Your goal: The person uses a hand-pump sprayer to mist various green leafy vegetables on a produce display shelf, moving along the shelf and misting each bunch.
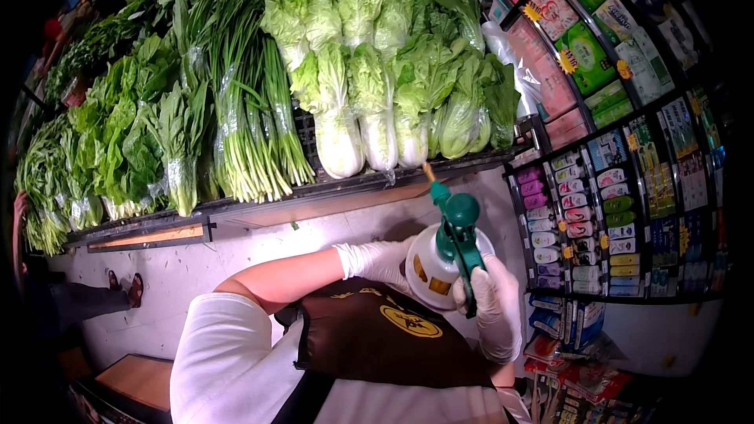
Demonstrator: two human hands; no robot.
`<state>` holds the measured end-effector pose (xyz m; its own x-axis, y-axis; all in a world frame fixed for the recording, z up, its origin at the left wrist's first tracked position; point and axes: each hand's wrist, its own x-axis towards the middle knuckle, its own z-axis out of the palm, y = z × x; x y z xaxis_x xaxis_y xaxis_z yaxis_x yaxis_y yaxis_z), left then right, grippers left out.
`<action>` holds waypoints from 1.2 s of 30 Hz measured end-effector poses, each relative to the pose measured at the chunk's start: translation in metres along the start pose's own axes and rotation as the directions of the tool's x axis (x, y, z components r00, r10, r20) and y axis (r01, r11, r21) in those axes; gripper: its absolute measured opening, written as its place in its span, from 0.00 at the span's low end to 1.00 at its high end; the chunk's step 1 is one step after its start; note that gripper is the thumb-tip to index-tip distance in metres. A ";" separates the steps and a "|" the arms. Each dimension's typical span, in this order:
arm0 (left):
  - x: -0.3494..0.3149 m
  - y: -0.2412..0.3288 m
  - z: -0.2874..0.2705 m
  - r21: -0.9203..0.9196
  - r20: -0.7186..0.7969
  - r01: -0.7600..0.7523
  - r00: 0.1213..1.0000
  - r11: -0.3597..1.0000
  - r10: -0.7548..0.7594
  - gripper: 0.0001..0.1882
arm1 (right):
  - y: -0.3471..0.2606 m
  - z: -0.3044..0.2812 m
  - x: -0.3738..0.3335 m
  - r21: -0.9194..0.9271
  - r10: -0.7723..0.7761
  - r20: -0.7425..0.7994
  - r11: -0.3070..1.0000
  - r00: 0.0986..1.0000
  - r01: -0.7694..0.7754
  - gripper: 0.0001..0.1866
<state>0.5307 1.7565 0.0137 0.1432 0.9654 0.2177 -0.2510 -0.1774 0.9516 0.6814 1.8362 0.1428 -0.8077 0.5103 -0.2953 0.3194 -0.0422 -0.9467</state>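
In front of my body is a pump spray bottle (428,263) with a white body, a green head and an orange-tipped nozzle, its nozzle pointing away from me toward the vegetable display. My right hand (499,302), in a white glove, is closed round the green handle. On the bottle's left side rests my left hand (375,261), also gloved; its fingers are partly hidden behind the bottle. Just beyond the nozzle stand Chinese cabbages (339,137) with pale stems, some in clear wrap. Left of them lie long bundles of green stalks (251,149).
Wrapped leafy greens (181,153) fill the stand's left side, above its dark front edge (275,202). Shelves of bottles (577,212) and packets rise close on my right. Another person's sandalled feet (135,290) are on the floor at left, near a brown-topped box (135,381).
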 end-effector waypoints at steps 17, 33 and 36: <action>-0.047 -0.026 -0.007 0.075 0.035 0.129 0.991 0.989 -0.132 0.49 | 0.000 0.018 -0.007 0.110 -0.068 -0.068 0.991 0.995 0.075 0.19; -0.071 -0.059 -0.168 0.357 -0.784 0.786 -0.042 0.505 0.619 0.43 | 0.002 0.000 -0.007 0.101 -0.110 -0.199 0.986 0.974 0.132 0.24; -0.102 -0.081 -0.181 0.446 -0.813 0.775 0.141 0.448 0.565 0.39 | 0.003 0.001 -0.004 0.086 -0.136 -0.129 0.985 0.982 0.147 0.23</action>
<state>0.3636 1.7073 -0.1246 -0.9000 0.1912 0.3916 0.4250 0.5837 0.6919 0.6851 1.8333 0.1405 -0.7730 0.6176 -0.1449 0.1530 -0.0401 -0.9874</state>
